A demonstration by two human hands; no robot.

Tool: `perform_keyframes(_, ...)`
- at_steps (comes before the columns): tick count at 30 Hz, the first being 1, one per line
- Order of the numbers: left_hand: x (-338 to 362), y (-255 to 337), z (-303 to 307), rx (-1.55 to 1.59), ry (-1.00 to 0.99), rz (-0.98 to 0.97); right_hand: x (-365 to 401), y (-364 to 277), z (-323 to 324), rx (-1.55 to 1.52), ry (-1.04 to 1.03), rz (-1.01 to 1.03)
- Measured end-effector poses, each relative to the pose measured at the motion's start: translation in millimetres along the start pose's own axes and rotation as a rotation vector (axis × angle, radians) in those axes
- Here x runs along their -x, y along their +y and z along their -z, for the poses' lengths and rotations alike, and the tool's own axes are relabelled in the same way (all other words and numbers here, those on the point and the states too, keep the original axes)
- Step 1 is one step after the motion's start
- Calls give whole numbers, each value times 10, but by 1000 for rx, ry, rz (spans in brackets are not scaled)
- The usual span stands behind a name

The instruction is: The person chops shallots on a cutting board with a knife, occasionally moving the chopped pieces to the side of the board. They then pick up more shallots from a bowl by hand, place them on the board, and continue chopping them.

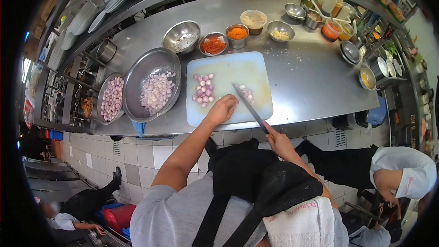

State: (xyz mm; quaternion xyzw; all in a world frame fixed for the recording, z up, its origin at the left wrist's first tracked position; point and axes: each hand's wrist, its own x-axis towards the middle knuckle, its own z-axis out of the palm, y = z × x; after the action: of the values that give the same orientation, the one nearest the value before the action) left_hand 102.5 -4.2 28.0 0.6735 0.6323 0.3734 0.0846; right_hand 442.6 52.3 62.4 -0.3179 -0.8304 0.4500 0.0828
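Cutting board [228, 71] is laid flat on the steel counter [302, 77], near edge almost at the counter lip, prob so it's reached w/o leaning. A knife [249, 105] is gripped by the handle in the right hand [275, 141], fist clenched round it. The blade is angled far-left across the board w/ the tip over the middle. Left hand [222, 109] is rested on the near part of the board, fingers curled down. Whether smth is pinched under it can't be told.

Whole shallots [202, 90] are piled left-centre on the board, just beyond the left hand, and a few cut pieces [247, 93] are left right of the blade. Whole kept left, cut kept right, blade between, so it looks sorted that way so nothing gets mixed.

Big bowl [153, 87] of chopped bits is parked just beside the board's left edge, prob for a short sweep over. Smaller bowl [111, 98] of peeled whole ones is set further left. A row of small bowls [237, 34] is kept far of the board, out of the blade's way.

Room-wise: left is crowded by bowls, and the big bowl's near rim is v. close to the lip. Bare steel is only found right of the board. A person in white [404, 174] is crouched on the floor near-right, close to the knife elbow.
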Motion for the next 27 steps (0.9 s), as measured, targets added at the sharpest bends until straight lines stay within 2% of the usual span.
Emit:
perform_keyframes(2, -14, -20, -20, -3, -13, 18, 36, -68, 97, 90, -3, -92)
perform_keyframes(4, -57, -24, -69, -35, -110, 251, 46, -111, 139, 134, -5, -78)
perform_keyframes(8, -72, 68, -41, -96, -120, 328, 110, -130, 39, 331, -2, -90)
perform_keyframes(10, -60, 112, 9, 22, 27, 168, 148, -167, -12, 350, -9, -91)
perform_keyframes(11, -55, 99, 22, 24, 24, 170, 177, -180, -34, 370, -15, -98)
perform_keyframes(13, -54, -5, 11, -2, -65, 17, 178, -187, -47, 383, -40, -117)
perform_keyframes(17, -45, -107, -40, -4, -67, 14, 205, -334, -6, 409, -26, -106)
perform_keyframes(20, -14, -117, -56, 9, -57, 15, 189, -170, -126, 348, -45, -115)
perform_keyframes(27, 5, -133, -55, 21, -51, 28, 203, -248, -143, 321, -21, -128)
